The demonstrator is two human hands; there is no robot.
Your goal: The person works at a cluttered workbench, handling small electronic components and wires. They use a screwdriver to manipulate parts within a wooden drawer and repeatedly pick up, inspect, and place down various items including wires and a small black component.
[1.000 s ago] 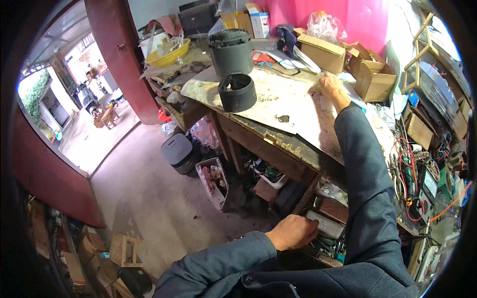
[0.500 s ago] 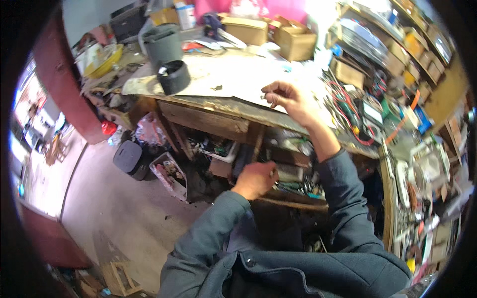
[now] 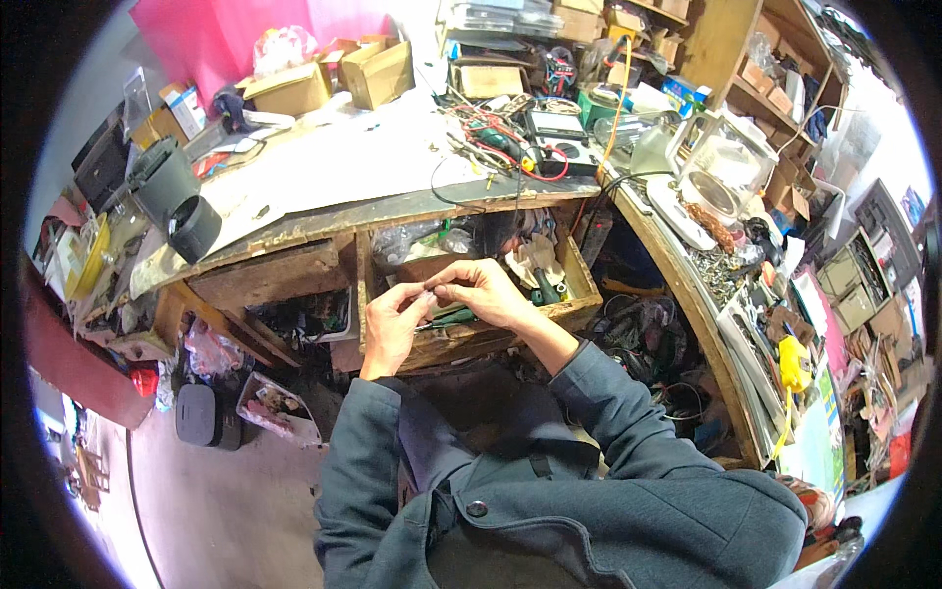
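**Both hands pinch a small part over the open drawer**

The left hand and right hand meet fingertip to fingertip, curled, pinching between them a small part too tiny to make out. They hover just over the open wooden drawer below the worktop's front edge. Under the hands in the drawer lie a green-handled tool and, to the right, a screwdriver among pale rags.

Above, on the worktop, a pale sheet covers the middle. Tangled wires and a meter sit towards the right end, cardboard boxes along the back edge, and two black pots at the left end. A second bench runs off the right corner, bearing a scale and loose screws.
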